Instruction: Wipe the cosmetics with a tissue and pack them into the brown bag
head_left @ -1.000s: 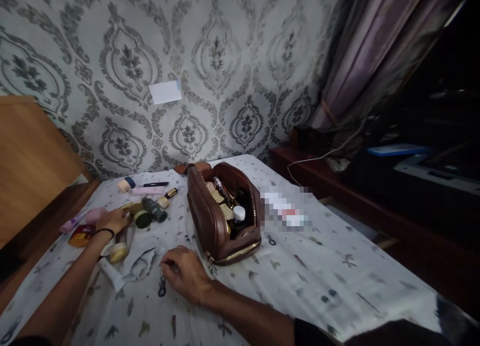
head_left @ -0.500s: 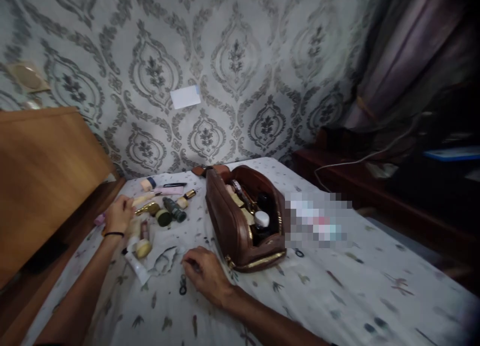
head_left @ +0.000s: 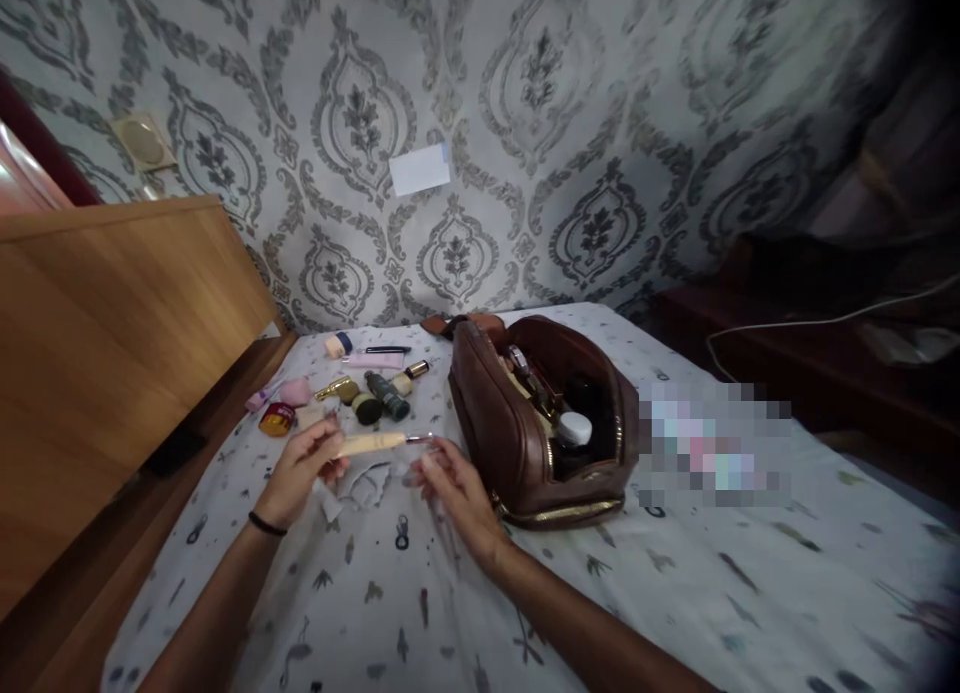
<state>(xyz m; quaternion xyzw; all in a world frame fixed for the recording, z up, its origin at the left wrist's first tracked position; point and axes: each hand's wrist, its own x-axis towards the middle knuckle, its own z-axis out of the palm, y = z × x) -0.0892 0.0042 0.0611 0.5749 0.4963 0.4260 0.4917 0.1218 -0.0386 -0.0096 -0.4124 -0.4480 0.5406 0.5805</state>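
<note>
My left hand is closed on one end of a slim pale yellow tube with a thin metallic tip, held level above the bed. The fingers of my right hand are bent around the tip end, by the front left side of the bag. The brown leather toiletry bag lies unzipped, with a white-lidded jar and other items inside. Behind my hands lie a dark green bottle, a round green-lidded jar, a gold-capped bottle and a red jar.
A pink tube, a dark pen-like stick and a blue-capped bottle lie farther back on the patterned sheet. A wooden board rises at the left. A blurred patch is right of the bag.
My left hand has lifted the pale yellow tube from the cosmetics and brought it right and nearer. My right hand has risen to its tip. The view has turned left.
</note>
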